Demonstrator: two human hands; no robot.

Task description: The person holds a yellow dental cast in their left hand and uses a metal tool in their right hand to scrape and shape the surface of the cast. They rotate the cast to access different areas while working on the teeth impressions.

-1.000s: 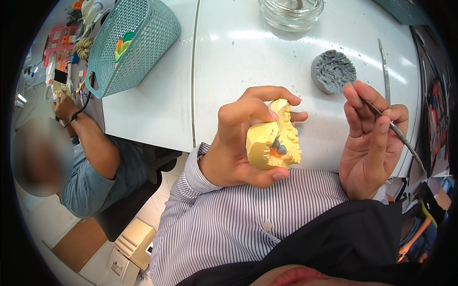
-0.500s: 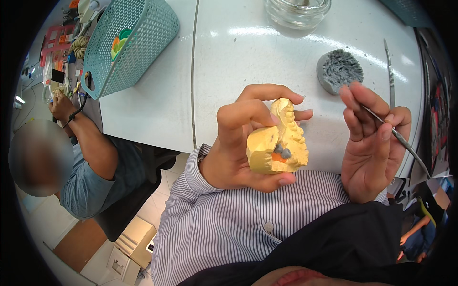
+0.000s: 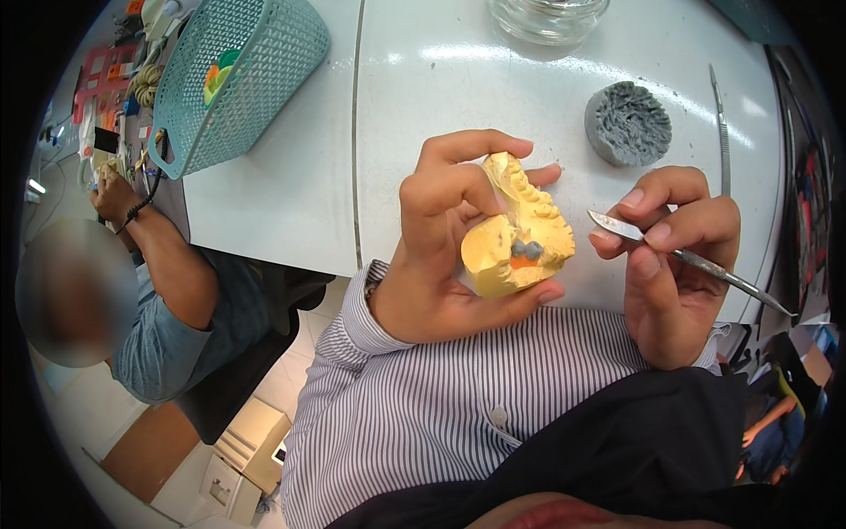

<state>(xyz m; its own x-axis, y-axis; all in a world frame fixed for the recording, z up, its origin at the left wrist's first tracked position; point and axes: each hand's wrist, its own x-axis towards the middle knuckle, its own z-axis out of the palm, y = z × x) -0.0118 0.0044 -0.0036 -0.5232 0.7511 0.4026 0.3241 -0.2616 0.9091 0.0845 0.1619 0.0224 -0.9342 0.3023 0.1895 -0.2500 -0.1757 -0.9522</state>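
My left hand (image 3: 441, 238) is closed round a yellow plaster dental model (image 3: 539, 220), tilted so its row of teeth runs along the upper right side. Grey wax teeth (image 3: 527, 250) sit in a gap of the model, just above an orange patch (image 3: 523, 262). In my right hand (image 3: 683, 264) a metal wax carver (image 3: 705, 264) is pinched between thumb and fingers. Its flat pointed blade faces the model but stays apart from it, and its thin other end sticks out to the lower right. Beyond the right hand stands a round block of grey wax (image 3: 628, 124) with a carved, rough top.
A second slim metal instrument (image 3: 721, 132) lies at the table's right side. At the far edge stands a glass jar (image 3: 551, 19). A teal plastic basket (image 3: 242, 97) is at the far left. A co-worker (image 3: 189, 291) sits on the left, an arm reaching to another bench.
My right hand has turned the carver so its blade now shows flat toward the model. The left hand has raised and slightly tilted the dental model.
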